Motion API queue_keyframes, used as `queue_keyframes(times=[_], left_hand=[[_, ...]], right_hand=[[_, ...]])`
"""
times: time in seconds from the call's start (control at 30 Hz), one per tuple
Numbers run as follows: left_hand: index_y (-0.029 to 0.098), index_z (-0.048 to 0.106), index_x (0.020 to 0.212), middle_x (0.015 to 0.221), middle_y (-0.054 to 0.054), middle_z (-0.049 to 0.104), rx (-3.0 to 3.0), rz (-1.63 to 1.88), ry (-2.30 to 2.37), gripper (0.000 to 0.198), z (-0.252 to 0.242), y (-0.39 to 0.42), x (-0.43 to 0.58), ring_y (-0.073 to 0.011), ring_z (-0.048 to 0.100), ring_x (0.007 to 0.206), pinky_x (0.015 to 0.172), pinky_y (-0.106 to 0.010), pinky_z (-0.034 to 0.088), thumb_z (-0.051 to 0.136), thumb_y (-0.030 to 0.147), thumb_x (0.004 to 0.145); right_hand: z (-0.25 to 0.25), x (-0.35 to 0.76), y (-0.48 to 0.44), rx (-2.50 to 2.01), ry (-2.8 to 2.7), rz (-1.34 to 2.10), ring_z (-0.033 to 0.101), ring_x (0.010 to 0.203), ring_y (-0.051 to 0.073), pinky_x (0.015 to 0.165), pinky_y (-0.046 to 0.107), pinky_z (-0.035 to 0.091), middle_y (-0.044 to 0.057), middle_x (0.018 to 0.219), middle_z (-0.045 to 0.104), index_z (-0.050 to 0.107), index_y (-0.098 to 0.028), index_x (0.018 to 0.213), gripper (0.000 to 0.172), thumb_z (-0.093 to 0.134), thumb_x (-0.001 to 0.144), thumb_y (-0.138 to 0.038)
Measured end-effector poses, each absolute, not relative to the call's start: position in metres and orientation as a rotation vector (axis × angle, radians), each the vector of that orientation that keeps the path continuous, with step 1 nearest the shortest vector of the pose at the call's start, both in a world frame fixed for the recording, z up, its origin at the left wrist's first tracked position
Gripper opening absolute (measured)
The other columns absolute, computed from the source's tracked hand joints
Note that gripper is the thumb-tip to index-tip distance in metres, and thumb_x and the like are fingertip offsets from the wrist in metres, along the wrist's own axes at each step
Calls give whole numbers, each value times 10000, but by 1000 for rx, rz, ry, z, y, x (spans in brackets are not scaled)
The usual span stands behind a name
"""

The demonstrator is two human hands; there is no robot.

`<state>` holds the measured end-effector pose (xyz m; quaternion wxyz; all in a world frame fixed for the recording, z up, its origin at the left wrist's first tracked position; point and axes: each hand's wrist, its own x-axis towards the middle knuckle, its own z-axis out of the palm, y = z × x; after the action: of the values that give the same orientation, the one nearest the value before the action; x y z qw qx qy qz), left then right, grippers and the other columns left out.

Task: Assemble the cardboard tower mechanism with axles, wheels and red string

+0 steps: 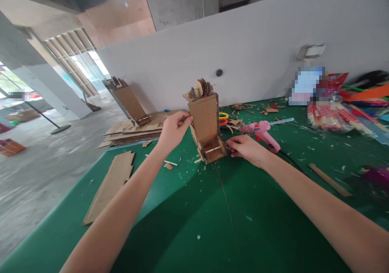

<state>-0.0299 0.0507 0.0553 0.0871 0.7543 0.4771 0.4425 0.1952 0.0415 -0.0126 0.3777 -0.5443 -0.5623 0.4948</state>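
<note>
A tall cardboard model (202, 121) stands upright on the green table, with round cardboard discs (203, 87) at its top. A thin red string (223, 188) runs down its front, past a light stick across its base, and trails over the table towards me. My left hand (178, 125) pinches the model's left side edge around mid-height. Down at the lower right side, by the rounded base piece, my right hand (241, 147) has its fingers closed against the model. The exact spot the right fingertips grip is hidden.
Right of the model lies a pink glue gun (264, 133), its cord trailing right. A second cardboard model (129, 101) stands on stacked cardboard sheets (136, 130). A flat cardboard piece (111, 184) lies left. Scraps, bagged sticks (328, 117) and a white wall (258, 54) are behind.
</note>
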Motion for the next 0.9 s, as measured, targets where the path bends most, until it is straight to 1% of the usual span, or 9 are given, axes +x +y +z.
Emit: queue_keyframes(times=[0.13,0.2,0.27,0.33,0.53,0.77,0.9], left_hand=[[160,607,844,812,-39,649,2249,1320,1413,217,54,52,-31,-136,572,681,654,-256,441,502,349,830],[162,605,845,817,-37,650,2251,1323,1405,217,53,53,-32,-137,574,687,660,-256,442,501,352,830],[164,603,847,821,-37,650,2251,1327,1399,215,53,53,-32,-138,576,693,666,-257,443,500,352,831],[165,602,848,820,-37,650,2253,1328,1395,213,53,53,-32,-139,577,696,671,-258,443,498,351,832],[167,597,836,780,-29,640,2248,1339,1404,214,52,53,-31,-133,566,670,638,-248,432,497,355,831],[166,592,829,782,-28,636,2254,1326,1386,206,52,54,-31,-129,560,667,634,-246,431,495,347,832],[164,598,838,813,-36,648,2246,1341,1375,205,53,54,-31,-133,571,691,653,-249,440,498,343,829]], right_hand=[[-20,197,46,-1435,-1495,1162,497,429,70,392,197,443,23,627,553,550,-145,655,284,544,840,-361],[-25,198,49,-1450,-1528,1104,479,372,60,348,191,389,11,601,546,535,-150,626,320,554,827,-398],[-28,198,50,-1451,-1556,1074,471,343,53,330,184,352,1,586,537,520,-150,602,327,561,824,-387],[-28,197,50,-1443,-1566,1080,477,351,52,335,178,351,-4,582,530,513,-150,597,317,559,828,-363],[-18,194,45,-1428,-1527,1163,482,405,63,415,198,456,-15,556,503,508,-156,591,268,563,831,-264],[-11,192,41,-1426,-1493,1226,508,444,61,456,189,493,-7,591,512,543,-138,651,198,522,845,-167],[-10,192,41,-1439,-1508,1218,521,462,65,485,200,505,8,624,548,556,-136,675,173,532,841,-180]])
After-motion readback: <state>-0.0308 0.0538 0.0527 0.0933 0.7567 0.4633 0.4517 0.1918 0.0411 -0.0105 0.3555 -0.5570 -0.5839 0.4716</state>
